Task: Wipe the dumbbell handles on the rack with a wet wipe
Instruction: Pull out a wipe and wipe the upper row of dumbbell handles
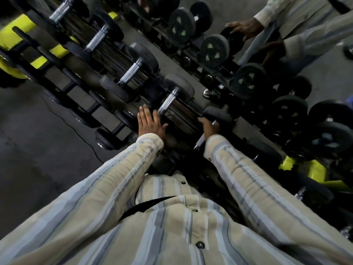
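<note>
A row of black dumbbells with knurled chrome handles lies on the rack, running from the upper left to the lower right. My left hand lies flat with straight fingers on the near black head of the dumbbell whose chrome handle shows just beyond my fingertips. My right hand curls round the handle of the neighbouring dumbbell, below its dark head. I see no wet wipe; whatever is under my right palm is hidden.
A mirror behind the rack reflects dumbbell heads and my own arms. Yellow-green rack frame parts show at the upper left and lower right. Dark floor lies to the left, with a lower row of dumbbells.
</note>
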A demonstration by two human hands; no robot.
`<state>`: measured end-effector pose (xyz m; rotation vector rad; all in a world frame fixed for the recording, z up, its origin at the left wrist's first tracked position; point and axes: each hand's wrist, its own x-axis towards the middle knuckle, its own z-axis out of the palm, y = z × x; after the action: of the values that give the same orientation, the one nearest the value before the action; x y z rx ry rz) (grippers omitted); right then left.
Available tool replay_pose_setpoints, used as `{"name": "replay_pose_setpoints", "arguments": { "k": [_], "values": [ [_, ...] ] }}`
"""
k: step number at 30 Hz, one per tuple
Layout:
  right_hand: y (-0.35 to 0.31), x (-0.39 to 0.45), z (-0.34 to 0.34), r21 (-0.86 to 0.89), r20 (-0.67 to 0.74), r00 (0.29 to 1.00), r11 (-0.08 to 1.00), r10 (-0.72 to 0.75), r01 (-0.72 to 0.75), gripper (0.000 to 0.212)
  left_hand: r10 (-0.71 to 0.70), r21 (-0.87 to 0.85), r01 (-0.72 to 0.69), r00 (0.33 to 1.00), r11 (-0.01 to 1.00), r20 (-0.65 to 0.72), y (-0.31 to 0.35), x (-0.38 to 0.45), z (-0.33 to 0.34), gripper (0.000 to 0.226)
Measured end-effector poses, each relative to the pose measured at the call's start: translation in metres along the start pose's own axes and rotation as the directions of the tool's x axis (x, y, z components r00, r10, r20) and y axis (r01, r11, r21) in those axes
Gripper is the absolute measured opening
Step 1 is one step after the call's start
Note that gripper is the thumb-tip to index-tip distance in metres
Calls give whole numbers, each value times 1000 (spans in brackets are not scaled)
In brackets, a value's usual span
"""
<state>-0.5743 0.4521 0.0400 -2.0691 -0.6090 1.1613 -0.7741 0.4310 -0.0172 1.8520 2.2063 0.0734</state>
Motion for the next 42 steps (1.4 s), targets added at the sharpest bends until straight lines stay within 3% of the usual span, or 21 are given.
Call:
{"name": "replay_pose_setpoints", "arguments": {
  "k": [1,2,4,5,7,9,12,14,17,20,24,26,29,31,33,34,36,38,42],
  "values": [
    [6,8,-8,67,0,999,997,39,-39,36,1,0,-1,1000,1000,-2,0,-1,-1,79],
    [16,15,-14,132,43,997,989,64,-69,26,3,1,-3,1000,1000,-8,1,-2,-1,79],
    [23,-2,-20,214,170,971,956,167,-202,35,1,14,-1,1000,1000,-9,2,-2,-2,78],
    [30,-8,-22,192,234,950,948,208,-255,31,-1,17,1,1000,1000,-1,2,-2,-2,78],
    [39,-17,-27,-37,272,918,957,288,-289,16,2,12,-2,1000,1000,10,1,-1,-2,79],
    [46,-16,-29,-231,230,937,950,262,-209,9,6,14,-6,1000,1000,6,1,-1,-2,79],
    [46,-22,-24,-574,234,954,819,186,-19,48,7,24,-8,1000,1000,15,2,-3,-3,77],
    [46,-35,-16,-690,268,953,718,139,89,67,7,28,-7,1000,1000,15,2,-3,-4,77],
    [56,-57,-5,-777,294,955,592,41,214,96,6,11,-7,1000,1000,16,2,-3,-5,77],
    [72,-76,-3,-820,281,947,473,-154,321,102,3,16,-3,1000,1000,14,2,-2,-5,77],
    [83,-74,-13,-744,377,861,442,-341,501,86,-3,3,3,1000,1000,0,2,-2,-2,77],
    [88,-64,-22,-677,474,770,383,-427,629,76,-1,1,1,1000,1000,-2,2,-2,-1,77],
    [83,-48,-36,-613,621,624,202,-474,763,68,-4,17,4,1000,1000,0,1,0,2,77],
    [71,-36,-38,-620,709,551,-18,-439,784,73,-7,12,7,1000,1000,8,0,0,2,77],
    [60,-20,-37,-619,771,518,-245,-370,746,93,-9,12,9,1000,1000,11,1,0,1,77],
    [53,-12,-37,-627,775,528,-308,-348,716,103,-11,13,11,1000,1000,16,1,0,0,77],
    [42,2,-39,-684,727,581,-313,-367,658,114,-15,19,15,1000,1000,28,2,0,-2,77],
    [41,7,-44,-746,659,630,-254,-411,615,107,-19,23,18,999,1000,28,1,0,-2,77],
    [65,-1,-43,-757,513,648,59,-563,651,69,-14,14,14,999,1000,42,2,-1,-3,77]
  ]
}}
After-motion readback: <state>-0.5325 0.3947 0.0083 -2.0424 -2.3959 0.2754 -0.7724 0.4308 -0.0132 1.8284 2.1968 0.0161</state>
